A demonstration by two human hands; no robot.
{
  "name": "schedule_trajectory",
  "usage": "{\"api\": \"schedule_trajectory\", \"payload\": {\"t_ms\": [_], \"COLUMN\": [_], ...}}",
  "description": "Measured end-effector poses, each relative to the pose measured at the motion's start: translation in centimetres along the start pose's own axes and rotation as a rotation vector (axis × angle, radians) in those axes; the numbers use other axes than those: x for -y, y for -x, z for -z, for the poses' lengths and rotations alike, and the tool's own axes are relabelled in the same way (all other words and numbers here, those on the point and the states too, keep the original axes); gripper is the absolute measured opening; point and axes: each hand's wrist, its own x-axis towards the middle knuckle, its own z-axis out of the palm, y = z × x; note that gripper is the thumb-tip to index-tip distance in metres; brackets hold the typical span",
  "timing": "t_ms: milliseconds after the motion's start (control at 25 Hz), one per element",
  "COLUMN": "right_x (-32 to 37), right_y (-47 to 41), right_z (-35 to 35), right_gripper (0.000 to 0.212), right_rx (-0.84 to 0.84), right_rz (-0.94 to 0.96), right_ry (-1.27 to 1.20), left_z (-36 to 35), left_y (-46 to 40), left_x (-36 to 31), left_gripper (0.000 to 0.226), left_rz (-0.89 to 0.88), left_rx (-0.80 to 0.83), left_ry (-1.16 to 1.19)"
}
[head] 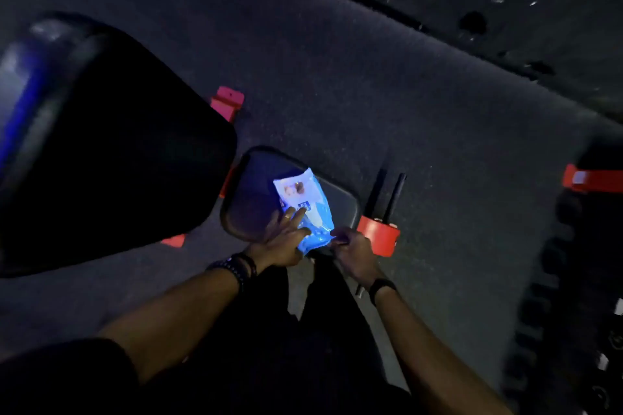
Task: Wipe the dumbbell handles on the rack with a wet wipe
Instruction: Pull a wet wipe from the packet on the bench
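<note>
A gym: padded weight bench (111, 145) on dark rubber floor (371, 77).

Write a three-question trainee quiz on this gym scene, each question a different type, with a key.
1. True or false: the wet wipe pack lies on the floor.
2. Which hand pinches the pack's near end? A) left hand B) right hand
3. Fill in: the left hand's straight fingers rest on the ____.

Key:
1. False; it lies on the bench seat pad.
2. B.
3. Pack.
</note>
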Motion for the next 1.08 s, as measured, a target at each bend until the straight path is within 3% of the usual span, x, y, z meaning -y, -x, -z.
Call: {"api": "schedule_trajectory", "payload": {"t_ms": [80, 160, 320, 400, 480, 560, 680, 840, 960, 1080], "right_x": [-0.7, -1.7, -3.0, -2.7, -2.0, -1.4, -1.1, -1.3, -1.6, -1.0], "right_y": [-2.2, -3.6, -6.4, -8.2, -9.9, -11.5, -13.3, -14.3, -15.0, -15.4], "right_z": [0.1, 0.6, 0.7, -0.1, -1.6, -3.4, -5.2, -5.9, -5.8, -5.3], "right_gripper": [0.024, 0.026, 0.033, 0.026, 0.022, 0.026, 0.031, 0.026, 0.029, 0.013], "right_rx": [0.077, 0.152, 0.257, 0.266, 0.257, 0.239, 0.19, 0.187, 0.224, 0.186], "right_rz": [0.005, -0.039, 0.073, 0.166, 0.258, 0.349, 0.372, 0.483, 0.583, 0.701], "right_ry": [0.069, 0.145, 0.211, 0.254, 0.31, 0.415, 0.781, 1.086, 1.149, 1.164], "left_z": [-0.7, -0.9, 0.4, 0.3, -0.6, -1.1, -0.5, -1.2, -1.7, -2.0], "left_y": [-2.1, -3.8, -6.6, -7.8, -8.3, -8.8, -9.7, -10.3, -10.3, -10.3], "left_x": [-0.8, -1.4, -0.1, 1.1, 1.8, 2.4, 2.8, 3.9, 4.4, 5.1], "left_gripper": [0.064, 0.074, 0.07, 0.064, 0.048, 0.039, 0.03, 0.026, 0.023, 0.019], "left_rz": [-0.058, -0.051, 0.181, 0.293, 0.356, 0.427, 0.388, 0.39, 0.337, 0.201], "left_rx": [0.096, 0.087, -0.098, -0.177, -0.208, -0.21, -0.221, -0.214, -0.221, -0.211], "left_ry": [-0.11, -0.058, 0.424, 0.721, 1.015, 1.166, 1.154, 1.262, 1.189, 0.968]}}
